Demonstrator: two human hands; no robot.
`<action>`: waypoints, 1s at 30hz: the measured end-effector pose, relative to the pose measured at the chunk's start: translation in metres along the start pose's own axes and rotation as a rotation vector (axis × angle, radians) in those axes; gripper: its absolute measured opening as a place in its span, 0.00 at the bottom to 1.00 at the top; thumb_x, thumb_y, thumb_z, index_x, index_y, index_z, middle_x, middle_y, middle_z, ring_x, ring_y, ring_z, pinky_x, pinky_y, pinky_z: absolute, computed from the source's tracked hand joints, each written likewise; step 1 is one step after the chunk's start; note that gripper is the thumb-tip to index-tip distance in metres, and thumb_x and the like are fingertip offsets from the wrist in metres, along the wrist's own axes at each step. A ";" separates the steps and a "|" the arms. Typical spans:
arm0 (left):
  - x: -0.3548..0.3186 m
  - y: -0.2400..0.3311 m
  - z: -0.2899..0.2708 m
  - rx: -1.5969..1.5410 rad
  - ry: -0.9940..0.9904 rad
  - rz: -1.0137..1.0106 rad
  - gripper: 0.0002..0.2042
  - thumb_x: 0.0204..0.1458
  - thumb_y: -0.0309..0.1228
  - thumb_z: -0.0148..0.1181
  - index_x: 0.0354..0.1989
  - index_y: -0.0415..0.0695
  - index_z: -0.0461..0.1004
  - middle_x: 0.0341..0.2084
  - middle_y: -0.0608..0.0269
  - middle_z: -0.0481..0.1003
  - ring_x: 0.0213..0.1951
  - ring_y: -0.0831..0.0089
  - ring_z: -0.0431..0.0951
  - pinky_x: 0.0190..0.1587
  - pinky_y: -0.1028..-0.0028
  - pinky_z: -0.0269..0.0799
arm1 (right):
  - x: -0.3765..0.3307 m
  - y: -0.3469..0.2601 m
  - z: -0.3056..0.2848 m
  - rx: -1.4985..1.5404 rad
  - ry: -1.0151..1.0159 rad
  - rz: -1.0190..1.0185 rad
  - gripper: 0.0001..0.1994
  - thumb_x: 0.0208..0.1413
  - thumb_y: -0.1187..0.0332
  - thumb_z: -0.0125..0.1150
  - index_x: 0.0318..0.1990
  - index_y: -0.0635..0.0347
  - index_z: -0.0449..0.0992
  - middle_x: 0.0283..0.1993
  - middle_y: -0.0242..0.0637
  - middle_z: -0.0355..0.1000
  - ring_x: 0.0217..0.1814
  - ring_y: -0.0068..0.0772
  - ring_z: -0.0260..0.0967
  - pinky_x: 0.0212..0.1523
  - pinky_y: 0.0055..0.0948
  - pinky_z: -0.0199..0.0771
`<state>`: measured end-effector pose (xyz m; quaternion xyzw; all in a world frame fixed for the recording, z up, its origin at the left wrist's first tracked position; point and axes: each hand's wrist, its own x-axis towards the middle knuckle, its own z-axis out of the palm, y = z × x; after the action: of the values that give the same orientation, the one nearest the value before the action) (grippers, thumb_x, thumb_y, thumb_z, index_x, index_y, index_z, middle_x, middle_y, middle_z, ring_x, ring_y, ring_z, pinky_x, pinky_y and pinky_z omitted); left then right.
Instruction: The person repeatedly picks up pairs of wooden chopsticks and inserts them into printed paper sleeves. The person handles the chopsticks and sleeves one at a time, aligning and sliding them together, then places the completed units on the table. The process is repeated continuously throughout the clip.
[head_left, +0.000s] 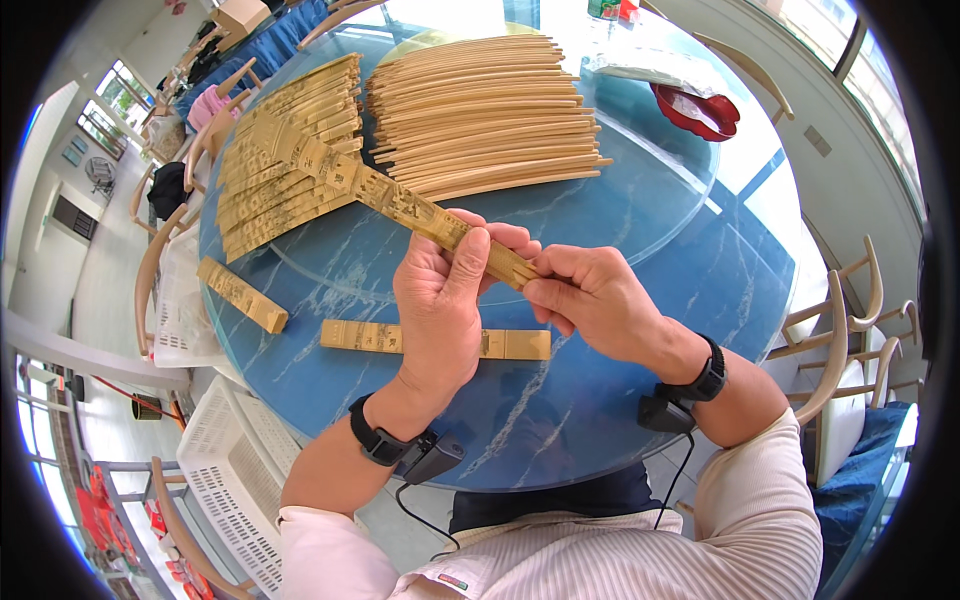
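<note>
My left hand (440, 290) grips a long, narrow gold printed cardboard box (400, 203), its thumb on top and fingers underneath. The box slants from the far left toward my right hand (598, 300), whose thumb and fingers pinch its near end. That end's flaps are partly hidden by my fingers. Under my left wrist, a second slim gold box (515, 344) lies across the table. A shorter-looking gold box (242, 294) rests at the left. Behind my hands are a fanned stack of flat gold cartons (290, 200) and a large pile of thin pale wooden sticks (485, 115).
The round blue marbled table (620, 400) carries a glass turntable (640, 225). At the far right are a red dish (697, 112) and clear plastic bags (655, 66). White plastic crates (235, 470) stand left of the table. Wooden chairs (835, 345) surround it.
</note>
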<state>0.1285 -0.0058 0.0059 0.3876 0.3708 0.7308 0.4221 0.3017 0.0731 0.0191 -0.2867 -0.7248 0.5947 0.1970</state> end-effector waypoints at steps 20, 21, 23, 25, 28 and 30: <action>0.039 0.059 -0.074 -0.623 0.061 0.065 0.18 0.76 0.48 0.48 0.42 0.49 0.75 0.21 0.74 0.59 0.21 0.79 0.53 0.25 0.74 0.52 | -0.006 -0.019 0.012 -0.030 -0.248 0.163 0.08 0.68 0.74 0.61 0.48 0.69 0.81 0.29 0.32 0.77 0.26 0.20 0.73 0.29 0.23 0.73; 0.039 0.059 -0.071 -0.668 0.107 0.057 0.17 0.77 0.45 0.48 0.40 0.47 0.74 0.21 0.76 0.57 0.20 0.80 0.50 0.23 0.75 0.49 | -0.006 -0.020 0.011 -0.090 -0.230 0.110 0.09 0.67 0.75 0.62 0.50 0.68 0.82 0.29 0.33 0.77 0.26 0.21 0.73 0.29 0.24 0.74; 0.039 0.060 -0.067 -0.652 0.150 0.045 0.16 0.77 0.44 0.49 0.40 0.47 0.74 0.20 0.76 0.57 0.20 0.80 0.50 0.23 0.75 0.49 | -0.013 -0.020 0.007 -0.210 -0.182 0.022 0.12 0.65 0.76 0.63 0.54 0.67 0.82 0.30 0.36 0.78 0.27 0.23 0.75 0.30 0.26 0.76; 0.044 0.061 -0.075 -0.631 0.113 0.035 0.18 0.77 0.47 0.48 0.39 0.49 0.75 0.20 0.76 0.57 0.20 0.80 0.51 0.25 0.75 0.50 | -0.008 -0.025 0.006 -0.256 -0.167 -0.112 0.15 0.64 0.77 0.65 0.57 0.65 0.82 0.31 0.39 0.79 0.27 0.27 0.76 0.31 0.28 0.77; 0.043 0.059 -0.090 -0.713 0.078 0.047 0.19 0.77 0.46 0.47 0.39 0.46 0.75 0.20 0.75 0.57 0.20 0.80 0.52 0.24 0.75 0.51 | -0.010 -0.017 0.003 -0.306 -0.195 -0.225 0.16 0.63 0.75 0.68 0.58 0.63 0.82 0.33 0.42 0.81 0.28 0.33 0.78 0.32 0.31 0.78; 0.045 0.060 -0.088 -0.713 0.076 0.037 0.19 0.77 0.46 0.47 0.39 0.46 0.75 0.20 0.75 0.57 0.21 0.81 0.52 0.24 0.75 0.52 | -0.006 -0.007 0.001 -0.329 -0.189 -0.389 0.16 0.63 0.74 0.70 0.58 0.63 0.82 0.34 0.41 0.82 0.28 0.34 0.80 0.31 0.30 0.79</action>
<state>0.0161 -0.0060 0.0317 0.1953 0.1011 0.8354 0.5037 0.3045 0.0678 0.0258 -0.1132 -0.8682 0.4442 0.1900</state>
